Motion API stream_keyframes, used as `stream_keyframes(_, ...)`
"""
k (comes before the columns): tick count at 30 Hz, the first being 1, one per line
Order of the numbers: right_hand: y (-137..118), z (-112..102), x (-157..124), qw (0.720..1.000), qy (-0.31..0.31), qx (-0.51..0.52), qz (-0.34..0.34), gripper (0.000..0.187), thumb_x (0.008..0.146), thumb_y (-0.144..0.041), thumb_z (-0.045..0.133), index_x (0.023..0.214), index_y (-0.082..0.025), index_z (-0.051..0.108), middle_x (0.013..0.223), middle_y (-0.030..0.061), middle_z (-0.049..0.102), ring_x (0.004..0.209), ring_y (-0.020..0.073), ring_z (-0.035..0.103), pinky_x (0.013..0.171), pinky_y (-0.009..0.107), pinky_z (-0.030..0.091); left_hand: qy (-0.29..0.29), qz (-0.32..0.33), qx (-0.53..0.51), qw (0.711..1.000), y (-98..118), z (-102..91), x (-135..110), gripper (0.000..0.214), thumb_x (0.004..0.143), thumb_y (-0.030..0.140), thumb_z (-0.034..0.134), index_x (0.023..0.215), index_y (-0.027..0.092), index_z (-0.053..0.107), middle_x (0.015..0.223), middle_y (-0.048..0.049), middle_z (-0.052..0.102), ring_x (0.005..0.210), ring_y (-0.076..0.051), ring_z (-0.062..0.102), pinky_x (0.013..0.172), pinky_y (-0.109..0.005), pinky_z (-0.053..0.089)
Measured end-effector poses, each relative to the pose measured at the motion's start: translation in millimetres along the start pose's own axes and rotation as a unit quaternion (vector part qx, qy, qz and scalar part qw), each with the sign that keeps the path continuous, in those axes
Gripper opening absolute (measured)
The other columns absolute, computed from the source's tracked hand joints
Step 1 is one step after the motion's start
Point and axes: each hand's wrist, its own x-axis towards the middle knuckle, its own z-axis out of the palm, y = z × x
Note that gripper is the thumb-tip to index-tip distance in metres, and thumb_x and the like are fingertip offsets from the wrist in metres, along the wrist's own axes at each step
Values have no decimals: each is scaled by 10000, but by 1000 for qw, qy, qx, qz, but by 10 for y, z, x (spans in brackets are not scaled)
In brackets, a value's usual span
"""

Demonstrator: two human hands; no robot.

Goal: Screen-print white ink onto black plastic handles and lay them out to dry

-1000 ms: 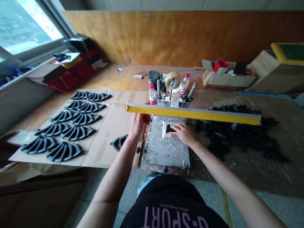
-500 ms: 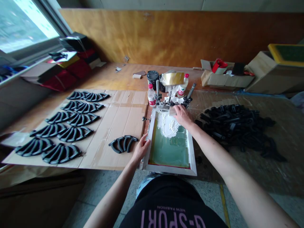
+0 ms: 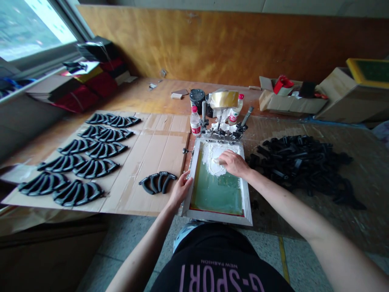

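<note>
A screen printing frame (image 3: pixel 247 207) with a green mesh lies flat in front of me, clamped at its far end to a metal hinge (image 3: pixel 223 136). White ink (image 3: pixel 209 152) is smeared thickly over the far part of the mesh. My right hand (image 3: pixel 233 163) is closed on a small squeegee (image 3: pixel 217 161), mostly hidden by the fingers, down in the ink. At the frame's left edge, my left hand (image 3: pixel 182 186) grips the rim. Just left of it, several curved black plastic parts (image 3: pixel 158 182) lie on the cardboard (image 3: pixel 127 194).
Further left, rows of black parts (image 3: pixel 79 194) lie fanned out. A heap of black parts (image 3: pixel 300 158) covers the right side. Behind the hinge stand bottles (image 3: pixel 195 121), a dark tub (image 3: pixel 197 99) and a tape roll (image 3: pixel 225 99). An open carton (image 3: pixel 291 103) sits back right.
My right hand has drawn the squeegee toward me through the white ink, away from the hinge end. My left hand stays at the frame's left edge.
</note>
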Motion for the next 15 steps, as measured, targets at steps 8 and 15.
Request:
stream_keyframes(8, 54, 2, 142, 999, 27, 28, 24, 177, 853, -224, 639, 1027, -202, 665, 936, 62, 677, 877, 209, 594, 789, 317, 463, -21, -13, -31, 999, 245, -44, -119, 715, 788, 504, 634, 1403, 198, 439, 868, -42, 698, 710, -175, 640, 599, -247, 482)
stream_keyframes(15, 724, -501, 403, 954, 139, -62, 259, 422, 863, -276, 617, 1283, -258, 579, 891, 43, 727, 773, 205, 655, 708, 296, 490, -30, 42, -98, 994, 946, -169, -264, 510, 844, 592, 544, 1152, 200, 646, 973, -30, 685, 730, -127, 613, 618, -205, 475)
